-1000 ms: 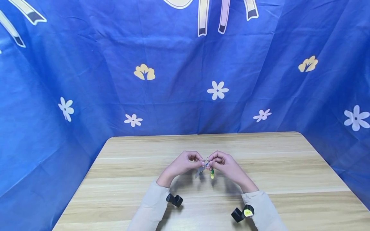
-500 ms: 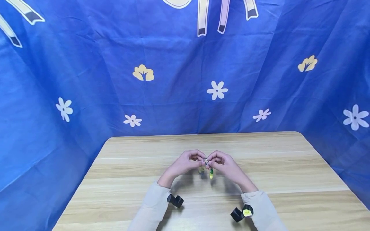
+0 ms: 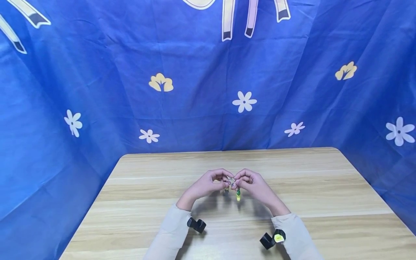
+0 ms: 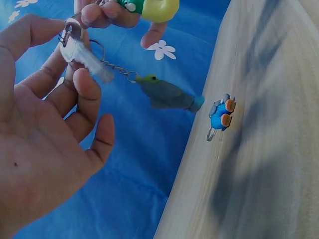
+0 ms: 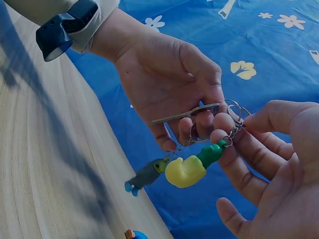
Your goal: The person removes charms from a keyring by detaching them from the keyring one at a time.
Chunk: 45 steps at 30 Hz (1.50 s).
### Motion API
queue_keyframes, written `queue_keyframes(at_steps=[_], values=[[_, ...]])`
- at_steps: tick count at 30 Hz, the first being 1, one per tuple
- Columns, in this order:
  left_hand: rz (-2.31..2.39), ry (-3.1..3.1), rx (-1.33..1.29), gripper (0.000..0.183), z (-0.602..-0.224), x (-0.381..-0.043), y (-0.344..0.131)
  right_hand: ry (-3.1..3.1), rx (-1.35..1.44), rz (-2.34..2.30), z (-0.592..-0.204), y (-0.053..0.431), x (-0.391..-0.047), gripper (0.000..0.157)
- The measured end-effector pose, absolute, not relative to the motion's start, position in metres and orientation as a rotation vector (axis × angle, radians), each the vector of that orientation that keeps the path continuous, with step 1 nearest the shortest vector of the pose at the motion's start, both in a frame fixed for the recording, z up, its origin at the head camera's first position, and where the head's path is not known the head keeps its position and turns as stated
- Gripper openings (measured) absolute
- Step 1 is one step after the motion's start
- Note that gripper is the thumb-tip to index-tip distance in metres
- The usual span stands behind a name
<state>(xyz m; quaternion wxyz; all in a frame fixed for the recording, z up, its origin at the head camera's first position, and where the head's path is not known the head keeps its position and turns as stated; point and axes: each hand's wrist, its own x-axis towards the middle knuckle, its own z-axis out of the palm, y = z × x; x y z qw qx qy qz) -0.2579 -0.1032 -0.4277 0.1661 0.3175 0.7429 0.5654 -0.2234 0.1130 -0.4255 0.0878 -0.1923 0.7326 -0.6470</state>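
Both hands meet over the middle of the table in the head view. My left hand [image 3: 208, 184] pinches a metal key [image 4: 92, 64] at its head, between thumb and index finger. A grey figure charm with blue feet [image 4: 167, 94] dangles on a short chain beside the key. My right hand [image 3: 255, 186] pinches a split key ring [image 5: 239, 110] between thumb and fingers. From that ring hangs a green and yellow charm [image 5: 192, 167] on a small chain. Key and ring come together between the fingertips; fingers partly hide where they meet.
On the wood-grain table [image 3: 146, 216] lies a blue figure keychain with orange feet [image 4: 222, 113], below the hands. A blue patterned cloth [image 3: 195, 119] rises behind the table. Black camera mounts [image 3: 196, 224] sit on both wrists.
The hands stay nearly in place, with fingertips slightly closer together. The key, which hung down below the left fingers, has turned up toward the right hand's ring.
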Motion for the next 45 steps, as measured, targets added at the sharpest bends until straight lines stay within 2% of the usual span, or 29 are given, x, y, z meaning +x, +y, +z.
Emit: queue_keyframes(at_steps=[16,25,32,45], values=[[1.557,2.262,0.821,0.02,-0.429,-0.258,-0.102,2.192,-0.616,-1.916,-0.424,0.115,-0.221,0.021],[1.565,2.306,0.773,0.022,-0.432,-0.261,-0.102,2.255,-0.714,-1.889,-0.42,0.117,-0.218,0.017],[1.594,2.261,0.828,0.022,-0.43,-0.261,-0.105,2.394,-0.636,-1.858,-0.417,0.124,-0.221,0.016],[1.741,2.012,0.775,0.036,-0.428,-0.261,-0.107,2.507,-0.419,-1.843,-0.428,0.139,-0.233,0.015]])
